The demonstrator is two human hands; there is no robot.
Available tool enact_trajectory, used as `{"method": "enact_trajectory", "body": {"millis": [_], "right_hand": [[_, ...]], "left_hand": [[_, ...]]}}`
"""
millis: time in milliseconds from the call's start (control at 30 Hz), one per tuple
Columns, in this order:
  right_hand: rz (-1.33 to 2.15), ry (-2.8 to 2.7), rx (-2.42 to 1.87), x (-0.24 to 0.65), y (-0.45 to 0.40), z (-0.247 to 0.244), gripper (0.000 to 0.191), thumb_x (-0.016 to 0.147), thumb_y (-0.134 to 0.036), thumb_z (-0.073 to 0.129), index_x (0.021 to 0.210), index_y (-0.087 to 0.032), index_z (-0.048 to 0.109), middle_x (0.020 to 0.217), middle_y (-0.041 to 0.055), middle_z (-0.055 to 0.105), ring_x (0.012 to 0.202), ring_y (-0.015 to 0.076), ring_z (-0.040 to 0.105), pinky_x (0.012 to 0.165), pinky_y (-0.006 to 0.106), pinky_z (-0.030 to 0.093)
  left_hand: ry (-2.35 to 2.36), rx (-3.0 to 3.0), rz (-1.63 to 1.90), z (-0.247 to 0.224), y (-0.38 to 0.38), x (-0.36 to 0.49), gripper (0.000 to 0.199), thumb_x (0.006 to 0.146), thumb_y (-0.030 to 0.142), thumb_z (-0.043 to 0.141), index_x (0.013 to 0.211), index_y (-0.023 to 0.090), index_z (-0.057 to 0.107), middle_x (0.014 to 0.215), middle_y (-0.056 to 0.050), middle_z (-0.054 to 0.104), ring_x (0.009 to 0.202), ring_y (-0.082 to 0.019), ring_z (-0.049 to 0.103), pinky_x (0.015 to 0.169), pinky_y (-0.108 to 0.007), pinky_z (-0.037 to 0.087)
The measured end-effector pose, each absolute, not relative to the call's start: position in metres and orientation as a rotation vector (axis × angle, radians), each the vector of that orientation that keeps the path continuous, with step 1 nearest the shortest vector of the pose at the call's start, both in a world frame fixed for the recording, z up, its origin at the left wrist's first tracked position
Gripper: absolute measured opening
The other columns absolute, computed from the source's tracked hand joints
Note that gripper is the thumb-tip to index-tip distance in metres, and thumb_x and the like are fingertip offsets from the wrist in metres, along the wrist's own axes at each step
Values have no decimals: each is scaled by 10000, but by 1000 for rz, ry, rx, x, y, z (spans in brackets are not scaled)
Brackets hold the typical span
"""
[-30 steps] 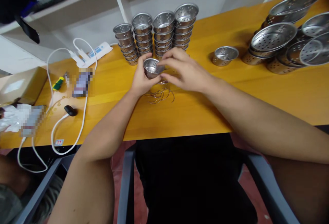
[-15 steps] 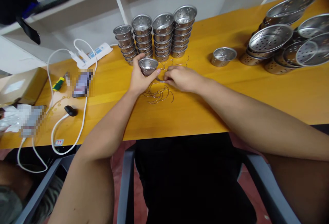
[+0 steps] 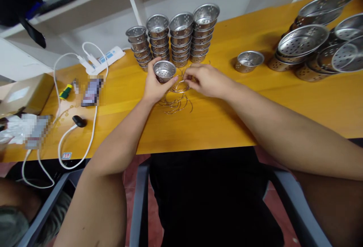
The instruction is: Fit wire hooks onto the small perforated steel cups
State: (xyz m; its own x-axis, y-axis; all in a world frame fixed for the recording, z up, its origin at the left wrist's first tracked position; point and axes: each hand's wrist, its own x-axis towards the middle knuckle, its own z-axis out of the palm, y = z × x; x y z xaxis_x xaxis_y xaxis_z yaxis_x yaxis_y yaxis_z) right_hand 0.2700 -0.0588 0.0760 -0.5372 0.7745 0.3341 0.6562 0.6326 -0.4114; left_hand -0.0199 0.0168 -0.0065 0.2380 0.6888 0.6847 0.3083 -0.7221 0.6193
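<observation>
Thin curved wires [image 3: 179, 92] are spread on the counter [image 3: 204, 129]. Beyond, the small cup [image 3: 165, 76] is grasped by the left hand [image 3: 154, 89], tilted slightly nearward. Whether wire is pinched by the right hand [image 3: 206, 80] cannot be told. Farther, cup stacks [image 3: 180, 41] are seen.

Left hand [image 3: 155, 86] holds perforated metal cup [image 3: 165, 71] (mouth up); right hand [image 3: 202, 80] at wire rings [image 3: 180, 87] on tabletop [image 3: 221, 126]. Four cup stacks [image 3: 172, 39] behind.
</observation>
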Motion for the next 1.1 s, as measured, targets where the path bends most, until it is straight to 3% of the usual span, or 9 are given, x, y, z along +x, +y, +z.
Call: {"method": "enact_trajectory", "body": {"millis": [300, 533, 733, 900, 1100], "right_hand": [[354, -2266, -1083, 277, -55, 78, 37, 1110, -262, 777, 1079, -261, 798, 1115, 130, 818, 1078, 359, 804, 1028, 523, 647], [357, -2209, -1058, 279, -52, 76, 50, 1034, -238, 754, 1038, -288, 754, 1027, 108, 794, 868, 303, 715, 929, 522, 666], [383, -2130, -1076, 284, -44, 70, 113, 1060, -367, 850, 1052, -297, 762, 992, 101, 788, 938, 336, 754, 1010, 569, 691], [410, -2067, -1140, 284, -44, 71, 110, 1111, -405, 816, 1093, -301, 788, 1006, 108, 816, 959, 353, 792, 1005, 588, 717], [477, -1976, -1168, 281, -49, 76, 259, 1165, -537, 789, 1258, -301, 843, 1058, 114, 858, 973, 357, 826, 1026, 592, 735]], "left_hand": [[823, 2185, 1576, -8, 24, -21, 1017, 962, 922, 940, 1698, 385, 486, 1626, -113, 674, 1531, -346, 767, 1405, -581, 618], [822, 2192, 1566, -8, 23, -22, 1021, 977, 883, 953, 1724, 399, 454, 1621, -103, 659, 1540, -350, 759, 1423, -602, 610], [701, 2247, 1566, -14, 30, -27, 975, 1054, 723, 936, 1807, 449, 380, 1708, -102, 611, 1589, -350, 727, 1449, -577, 585], [672, 2226, 1583, -15, 30, -25, 909, 1071, 604, 924, 1798, 446, 401, 1695, -97, 624, 1549, -336, 743, 1415, -563, 613], [779, 2270, 1545, -4, 19, -23, 950, 1027, 695, 990, 1782, 410, 488, 1696, -103, 621, 1648, -374, 674, 1481, -612, 540]]}}
